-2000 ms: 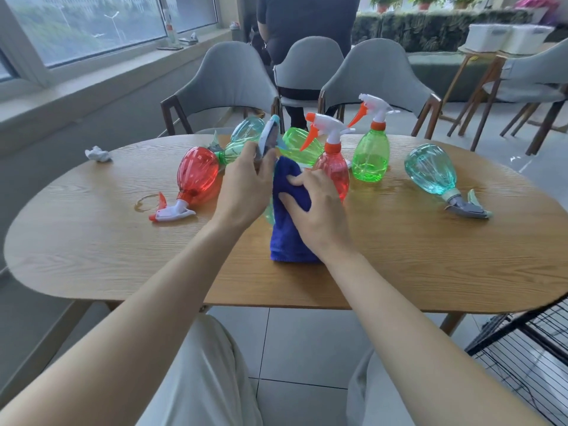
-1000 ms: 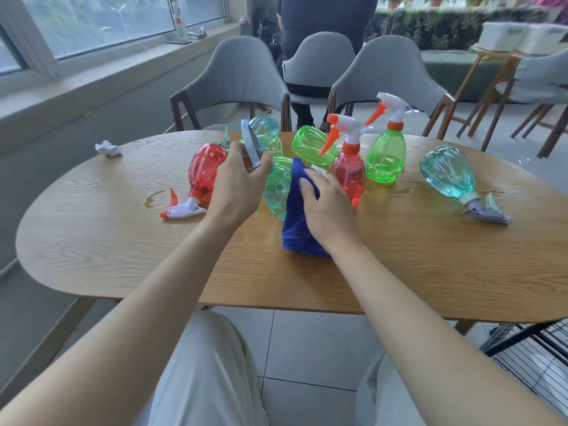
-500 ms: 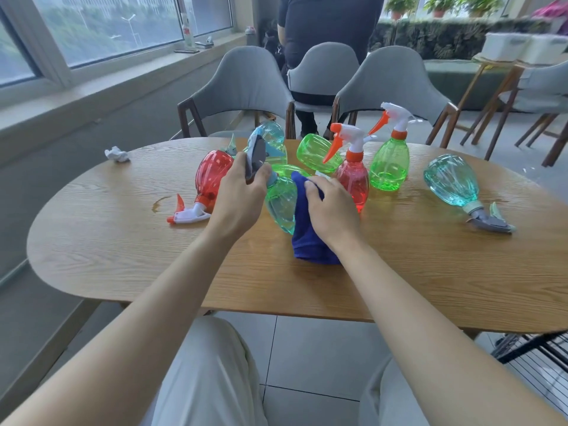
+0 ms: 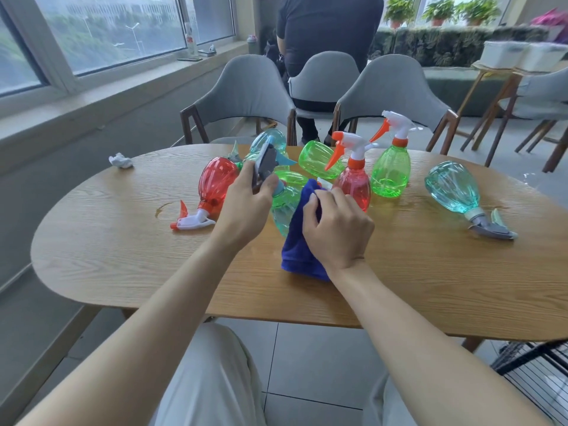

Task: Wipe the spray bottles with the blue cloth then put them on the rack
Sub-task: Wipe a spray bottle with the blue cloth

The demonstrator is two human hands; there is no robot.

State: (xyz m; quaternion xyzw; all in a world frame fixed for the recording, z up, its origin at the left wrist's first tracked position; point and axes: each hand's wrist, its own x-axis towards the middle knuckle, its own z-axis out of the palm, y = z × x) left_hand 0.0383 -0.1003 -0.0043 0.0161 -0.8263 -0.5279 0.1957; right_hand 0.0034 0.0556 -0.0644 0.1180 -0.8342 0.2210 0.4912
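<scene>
Over the table (image 4: 123, 256), left hand (image 4: 246, 207) grips the teal bottle (image 4: 283, 210), right hand (image 4: 338, 229) seemingly clutching blue cloth (image 4: 299, 250).

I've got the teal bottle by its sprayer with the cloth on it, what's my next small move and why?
Probably slide the blue cloth down the teal bottle with your right hand while your left hand grips its sprayer: the cloth covers only one side, so it likely isn't ready for the rack.

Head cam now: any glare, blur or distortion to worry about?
Head view: soft daylight from the windows, faint shadows; sheen on the table at far right; wide-angle bows table edge and sill; left hand and its bottle slightly blurred; right hand on cloth sharper.
</scene>
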